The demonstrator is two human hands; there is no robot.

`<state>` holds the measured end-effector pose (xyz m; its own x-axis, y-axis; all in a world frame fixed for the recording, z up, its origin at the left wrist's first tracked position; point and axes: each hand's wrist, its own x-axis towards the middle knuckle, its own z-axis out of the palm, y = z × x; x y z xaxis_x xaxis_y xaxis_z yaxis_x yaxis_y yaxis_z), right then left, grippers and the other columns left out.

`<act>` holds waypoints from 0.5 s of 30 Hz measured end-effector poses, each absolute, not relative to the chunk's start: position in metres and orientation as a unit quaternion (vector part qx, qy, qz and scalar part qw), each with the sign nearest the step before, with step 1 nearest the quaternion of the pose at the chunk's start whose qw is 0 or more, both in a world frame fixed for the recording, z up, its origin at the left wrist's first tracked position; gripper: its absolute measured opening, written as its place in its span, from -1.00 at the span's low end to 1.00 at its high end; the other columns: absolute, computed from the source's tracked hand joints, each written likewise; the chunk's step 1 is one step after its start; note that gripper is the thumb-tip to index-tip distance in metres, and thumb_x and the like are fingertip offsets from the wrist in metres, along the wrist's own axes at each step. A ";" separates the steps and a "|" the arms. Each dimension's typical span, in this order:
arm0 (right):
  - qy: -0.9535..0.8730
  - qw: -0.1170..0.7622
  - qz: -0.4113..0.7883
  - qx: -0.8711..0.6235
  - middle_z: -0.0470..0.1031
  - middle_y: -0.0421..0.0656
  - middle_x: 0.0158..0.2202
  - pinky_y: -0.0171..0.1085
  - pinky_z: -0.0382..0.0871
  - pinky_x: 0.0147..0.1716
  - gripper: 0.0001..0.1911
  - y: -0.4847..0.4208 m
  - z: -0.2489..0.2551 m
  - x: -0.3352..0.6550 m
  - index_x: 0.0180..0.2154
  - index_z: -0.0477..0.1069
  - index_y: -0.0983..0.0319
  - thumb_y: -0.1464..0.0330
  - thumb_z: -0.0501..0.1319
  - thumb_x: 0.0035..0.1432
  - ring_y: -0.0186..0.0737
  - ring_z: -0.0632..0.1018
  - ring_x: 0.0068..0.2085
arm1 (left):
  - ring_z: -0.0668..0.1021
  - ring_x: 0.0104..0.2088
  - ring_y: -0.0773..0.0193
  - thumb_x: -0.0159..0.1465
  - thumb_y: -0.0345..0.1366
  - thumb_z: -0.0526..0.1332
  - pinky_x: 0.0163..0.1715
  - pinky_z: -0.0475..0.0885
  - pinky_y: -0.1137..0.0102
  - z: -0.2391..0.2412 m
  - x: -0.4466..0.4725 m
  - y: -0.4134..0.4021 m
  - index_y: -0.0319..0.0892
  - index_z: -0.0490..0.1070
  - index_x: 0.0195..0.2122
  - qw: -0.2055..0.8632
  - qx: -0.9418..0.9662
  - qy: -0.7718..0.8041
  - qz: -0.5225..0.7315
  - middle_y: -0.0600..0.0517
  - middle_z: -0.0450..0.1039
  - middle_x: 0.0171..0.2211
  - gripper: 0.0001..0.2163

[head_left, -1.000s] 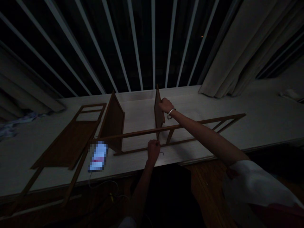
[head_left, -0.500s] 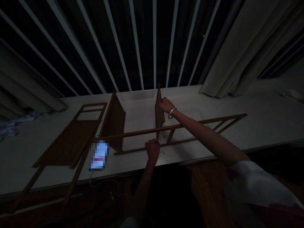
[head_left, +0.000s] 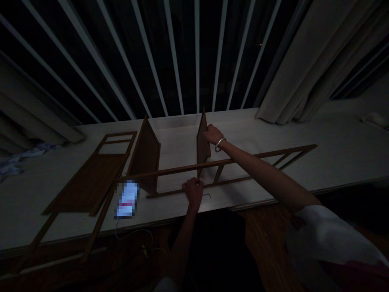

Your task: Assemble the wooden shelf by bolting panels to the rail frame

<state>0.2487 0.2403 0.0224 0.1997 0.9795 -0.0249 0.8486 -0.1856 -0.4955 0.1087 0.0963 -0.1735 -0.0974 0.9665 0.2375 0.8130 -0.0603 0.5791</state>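
My right hand [head_left: 213,134], with a bangle at the wrist, grips the edge of an upright wooden shelf panel [head_left: 201,142]. The panel stands across a long wooden ladder-like frame [head_left: 179,170]. My left hand [head_left: 193,192] is closed at the frame's near rail, below the panel's lower end; whatever its fingers pinch is too small and dark to make out. A thin L-shaped hex key [head_left: 207,196] lies on the white ledge just right of my left hand. A second upright wooden panel [head_left: 145,158] stands at the frame's left end.
Another wooden frame with a panel [head_left: 88,178] lies at the left, its legs reaching past the ledge [head_left: 243,198]. A lit, blurred phone [head_left: 127,199] with a cable rests in front. Curtains [head_left: 288,69] and white window bars [head_left: 197,56] stand behind. Cloth [head_left: 27,156] lies far left.
My left hand has shifted slightly left along the near rail. The panel in my right hand has moved a little left at its lower part; my right hand is nearly still.
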 end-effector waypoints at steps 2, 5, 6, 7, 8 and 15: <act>-0.608 0.189 0.171 -0.752 0.39 0.19 -0.03 -0.06 0.32 -0.14 -0.60 0.240 0.023 0.249 -0.07 0.22 0.36 0.29 0.05 0.05 0.12 0.44 -0.02 | 0.45 -0.28 0.21 0.13 -0.29 0.07 -0.10 0.13 0.26 -0.173 0.109 0.096 -0.16 0.40 -0.42 0.124 0.658 0.676 0.308 0.00 0.47 -0.40 -0.85; -0.608 0.180 0.166 -0.755 0.40 0.19 -0.05 -0.06 0.32 -0.15 -0.58 0.240 0.023 0.251 -0.08 0.23 0.36 0.28 0.08 0.03 0.13 0.44 -0.03 | 0.45 -0.28 0.21 0.13 -0.30 0.07 -0.10 0.14 0.28 -0.173 0.109 0.095 -0.17 0.39 -0.42 0.121 0.656 0.678 0.310 0.00 0.46 -0.40 -0.86; -0.609 0.177 0.164 -0.755 0.40 0.19 -0.05 -0.07 0.32 -0.16 -0.58 0.240 0.023 0.251 -0.08 0.23 0.36 0.29 0.08 0.03 0.12 0.44 -0.03 | 0.45 -0.27 0.21 0.12 -0.30 0.07 -0.10 0.15 0.28 -0.172 0.109 0.095 -0.17 0.38 -0.42 0.120 0.656 0.678 0.310 0.00 0.46 -0.40 -0.87; -0.611 0.175 0.163 -0.755 0.41 0.18 -0.05 -0.08 0.33 -0.16 -0.59 0.240 0.023 0.251 -0.08 0.24 0.36 0.29 0.09 0.02 0.11 0.44 -0.03 | 0.45 -0.28 0.22 0.12 -0.30 0.07 -0.10 0.15 0.28 -0.172 0.109 0.095 -0.17 0.38 -0.43 0.120 0.656 0.677 0.310 0.01 0.46 -0.40 -0.87; -0.612 0.173 0.161 -0.755 0.41 0.18 -0.05 -0.10 0.33 -0.16 -0.59 0.240 0.024 0.251 -0.08 0.25 0.35 0.30 0.09 0.02 0.10 0.45 -0.03 | 0.45 -0.28 0.22 0.12 -0.31 0.07 -0.10 0.15 0.28 -0.171 0.109 0.094 -0.17 0.38 -0.43 0.119 0.657 0.677 0.311 0.01 0.45 -0.40 -0.87; -0.612 0.167 0.153 -0.758 0.42 0.15 -0.05 -0.11 0.34 -0.18 -0.58 0.240 0.025 0.251 -0.08 0.27 0.35 0.28 0.09 0.02 0.10 0.45 -0.04 | 0.44 -0.30 0.22 0.13 -0.32 0.07 -0.14 0.18 0.28 -0.170 0.103 0.092 -0.17 0.36 -0.42 0.110 0.660 0.674 0.313 0.02 0.44 -0.44 -0.89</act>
<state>0.2510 0.2396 0.0247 0.2046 0.9784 -0.0282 0.8763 -0.1960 -0.4401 0.1035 0.0917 -0.1704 -0.1035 0.9587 0.2651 0.8209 -0.0681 0.5670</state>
